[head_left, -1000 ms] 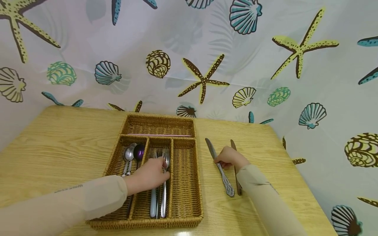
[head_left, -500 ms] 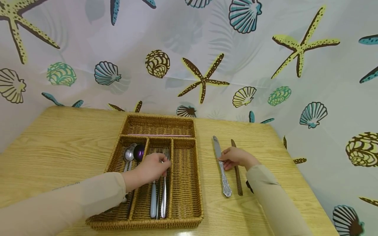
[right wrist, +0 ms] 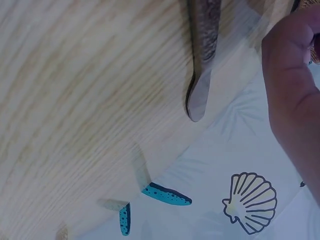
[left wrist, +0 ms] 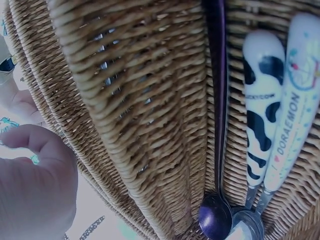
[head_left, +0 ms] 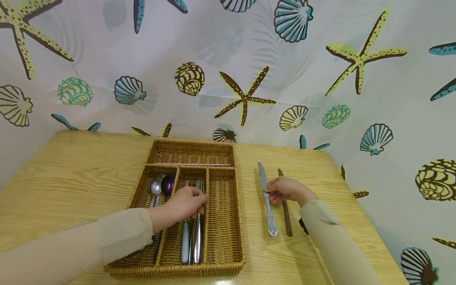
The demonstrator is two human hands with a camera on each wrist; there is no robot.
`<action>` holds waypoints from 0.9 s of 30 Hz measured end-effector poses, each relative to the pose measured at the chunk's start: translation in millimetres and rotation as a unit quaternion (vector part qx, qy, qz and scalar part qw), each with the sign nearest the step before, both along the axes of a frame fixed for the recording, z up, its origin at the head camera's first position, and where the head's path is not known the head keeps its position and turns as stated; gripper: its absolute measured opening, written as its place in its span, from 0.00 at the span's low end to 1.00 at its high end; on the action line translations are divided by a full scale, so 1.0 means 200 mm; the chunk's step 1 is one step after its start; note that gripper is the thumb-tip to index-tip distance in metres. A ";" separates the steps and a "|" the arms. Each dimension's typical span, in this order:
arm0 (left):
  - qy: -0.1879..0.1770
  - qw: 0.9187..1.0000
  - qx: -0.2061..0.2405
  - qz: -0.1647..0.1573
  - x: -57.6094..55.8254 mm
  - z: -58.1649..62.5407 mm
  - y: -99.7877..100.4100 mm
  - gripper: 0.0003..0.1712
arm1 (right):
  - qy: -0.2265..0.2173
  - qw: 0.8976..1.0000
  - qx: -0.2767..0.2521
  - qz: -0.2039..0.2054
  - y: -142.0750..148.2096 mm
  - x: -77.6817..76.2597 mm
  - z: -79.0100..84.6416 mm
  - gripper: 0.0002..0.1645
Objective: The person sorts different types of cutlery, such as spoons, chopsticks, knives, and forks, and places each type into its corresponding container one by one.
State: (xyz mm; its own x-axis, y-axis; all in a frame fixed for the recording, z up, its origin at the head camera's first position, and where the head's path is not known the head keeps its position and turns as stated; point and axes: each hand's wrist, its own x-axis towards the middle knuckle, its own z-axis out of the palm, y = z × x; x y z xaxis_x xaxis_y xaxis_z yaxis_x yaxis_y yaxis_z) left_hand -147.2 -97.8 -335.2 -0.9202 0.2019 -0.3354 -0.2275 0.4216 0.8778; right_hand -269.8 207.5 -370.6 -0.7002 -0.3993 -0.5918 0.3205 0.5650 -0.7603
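Observation:
My left hand [head_left: 188, 202] hovers over the middle compartment of a wicker cutlery tray [head_left: 171, 270], fingers loosely curled and nothing seen in them. Under it lie a shiny fork [head_left: 197, 245], a pale-blue-handled utensil [head_left: 185, 243] and a thin dark handle between them. To the tray's right, my right hand [head_left: 288, 190] pinches a silver table knife [head_left: 270, 221] with an ornate handle, around its middle. A second, darker knife [head_left: 287, 221] lies on the table beneath that hand; the right wrist view shows its blade tip [right wrist: 199, 102].
Spoons fill the tray's left compartment: a purple one [left wrist: 215, 215], one with a cow-print handle [left wrist: 261, 110] and one with a printed white handle [left wrist: 290, 130]. A thin pink stick [head_left: 192, 164] lies in the back compartment. A shell-patterned cloth [head_left: 213, 79] hangs behind the table.
My left hand has drawn its fingers off the fork and risen a little. My right hand has moved slightly right, and the silver knife has shifted and turned straighter with it.

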 end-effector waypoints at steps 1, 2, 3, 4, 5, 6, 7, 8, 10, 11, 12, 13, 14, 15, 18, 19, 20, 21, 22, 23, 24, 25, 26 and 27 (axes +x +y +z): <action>0.000 1.000 0.005 -0.002 0.00 0.00 0.00 0.12 | 0.000 1.000 -0.002 -0.001 0.00 0.00 0.00 0.10; 0.002 1.000 0.010 -0.004 0.00 0.00 0.00 0.12 | -0.001 1.000 -0.004 0.000 0.00 0.00 0.01 0.10; 0.002 1.000 0.015 -0.007 0.00 0.00 0.01 0.12 | -0.002 1.000 -0.007 0.001 0.00 0.00 0.01 0.11; -0.001 1.000 0.022 -0.008 0.00 0.00 0.01 0.12 | -0.003 1.000 -0.010 0.000 -0.01 0.01 0.02 0.11; -0.003 1.000 0.026 -0.007 0.00 0.00 0.02 0.12 | -0.004 1.000 -0.013 -0.002 -0.01 0.01 0.02 0.11; -0.007 0.999 0.031 -0.007 0.00 0.00 0.02 0.12 | -0.004 1.000 -0.016 -0.002 -0.01 0.01 0.02 0.12; -0.010 0.999 0.036 -0.009 0.00 0.00 0.03 0.13 | -0.004 1.000 -0.019 -0.001 -0.02 0.01 0.03 0.12; -0.013 0.999 0.038 -0.007 0.00 0.00 0.03 0.13 | -0.004 1.000 -0.021 -0.001 -0.02 0.01 0.03 0.12; -0.020 0.999 0.041 -0.002 0.00 0.00 0.05 0.13 | -0.002 1.000 -0.025 -0.002 -0.03 0.02 0.04 0.12; -0.022 0.999 0.041 -0.002 0.00 0.01 0.05 0.13 | -0.001 1.000 -0.028 0.001 -0.04 0.02 0.04 0.12; -0.022 0.999 0.040 -0.001 0.00 0.01 0.06 0.13 | 0.000 1.000 -0.030 0.003 -0.04 0.02 0.04 0.12; -0.022 0.999 0.038 0.002 0.00 0.01 0.06 0.13 | 0.000 0.999 -0.034 0.004 -0.05 0.02 0.05 0.12; -0.022 0.999 0.037 0.003 0.00 0.01 0.07 0.13 | -0.001 0.999 -0.038 0.004 -0.05 0.02 0.05 0.12; -0.022 0.999 0.036 0.003 0.00 0.01 0.08 0.13 | -0.002 0.999 -0.042 0.005 -0.06 0.02 0.06 0.12; -0.023 0.999 0.032 0.001 0.00 0.01 0.09 0.13 | -0.006 0.998 -0.057 0.000 -0.08 0.04 0.08 0.12; -0.025 0.999 0.032 0.000 0.00 0.01 0.09 0.13 | -0.008 0.998 -0.062 0.000 -0.09 0.04 0.08 0.11; -0.027 0.999 0.031 -0.002 0.00 0.01 0.09 0.13 | -0.008 0.998 -0.066 0.000 -0.10 0.05 0.09 0.11; -0.029 0.999 0.031 -0.003 0.00 0.01 0.09 0.14 | -0.009 0.997 -0.071 -0.001 -0.10 0.05 0.10 0.11; -0.029 0.999 0.030 -0.004 0.00 0.01 0.10 0.13 | -0.010 0.997 -0.076 -0.002 -0.11 0.06 0.11 0.11; -0.030 0.999 0.030 -0.005 0.00 0.01 0.10 0.13 | -0.010 0.997 -0.080 -0.002 -0.12 0.07 0.11 0.11; -0.031 0.999 0.031 -0.006 0.00 0.01 0.09 0.13 | -0.011 0.996 -0.084 -0.004 -0.13 0.07 0.12 0.11; -0.032 0.999 0.032 -0.007 0.00 0.00 0.09 0.13 | -0.011 0.996 -0.088 -0.005 -0.15 0.08 0.12 0.11; -0.033 0.999 0.034 -0.008 0.00 0.00 0.09 0.13 | -0.011 0.996 -0.091 -0.005 -0.16 0.09 0.13 0.11; -0.034 0.999 0.035 -0.008 0.00 0.00 0.09 0.13 | -0.012 0.995 -0.094 -0.006 -0.17 0.10 0.14 0.11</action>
